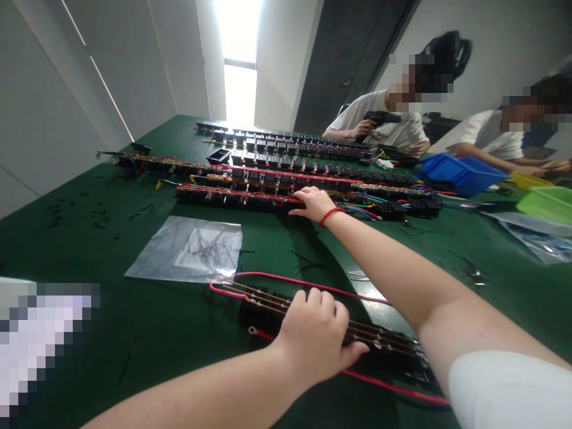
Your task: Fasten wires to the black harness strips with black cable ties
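Across the near strip, a long black part with copper-coloured rods and a thick red cable, my left hand is closed, its fingers wrapped over the top. A ring terminal on a red cable lies beside that strip. Farther away, my right hand, with a red bead bracelet at its wrist, reaches to the nearest of the wired black strips. Its fingertips rest on the wires, with thumb and fingers apart.
A clear plastic bag of thin dark pieces lies left of centre on the green table. Blue and green bins stand at the right. Two people sit across; one holds a power drill.
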The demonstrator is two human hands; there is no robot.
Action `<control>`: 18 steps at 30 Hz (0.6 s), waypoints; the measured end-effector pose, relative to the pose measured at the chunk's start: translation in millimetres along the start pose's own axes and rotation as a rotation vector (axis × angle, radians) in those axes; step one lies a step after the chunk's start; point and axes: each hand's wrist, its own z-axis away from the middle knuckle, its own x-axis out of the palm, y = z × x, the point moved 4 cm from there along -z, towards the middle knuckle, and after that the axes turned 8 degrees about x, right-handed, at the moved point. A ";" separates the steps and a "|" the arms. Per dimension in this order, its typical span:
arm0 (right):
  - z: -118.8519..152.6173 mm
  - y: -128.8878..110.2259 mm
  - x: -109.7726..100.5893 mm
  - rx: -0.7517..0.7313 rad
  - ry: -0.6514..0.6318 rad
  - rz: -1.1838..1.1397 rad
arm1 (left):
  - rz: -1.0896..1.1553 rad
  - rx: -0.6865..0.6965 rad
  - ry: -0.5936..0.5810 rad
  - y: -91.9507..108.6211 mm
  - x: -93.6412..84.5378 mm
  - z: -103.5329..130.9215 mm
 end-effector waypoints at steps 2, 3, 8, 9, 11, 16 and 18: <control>3.4 -2.3 -1.2 0.049 0.013 0.000 | -0.001 0.001 0.001 -0.3 0.2 0.6; 5.9 -4.3 -3.0 0.070 0.023 -0.006 | -0.002 0.002 0.001 -0.3 0.4 0.8; 37.8 -18.8 -25.3 0.034 0.030 -0.096 | 0.007 0.011 -0.015 -0.4 0.6 1.3; 50.1 -21.8 -31.6 -0.020 0.002 -0.125 | 0.012 0.010 -0.021 -0.7 0.3 1.0; 82.2 -24.9 -44.7 -0.128 -0.087 -0.172 | 0.021 0.009 -0.036 -1.6 -0.3 0.5; 195.5 -15.2 -77.1 -0.189 -0.239 -0.182 | 0.031 0.029 -0.055 -1.9 -1.5 0.8; 243.9 -14.8 -82.7 -0.137 -0.234 -0.176 | 0.020 0.012 -0.045 -1.8 -1.7 2.0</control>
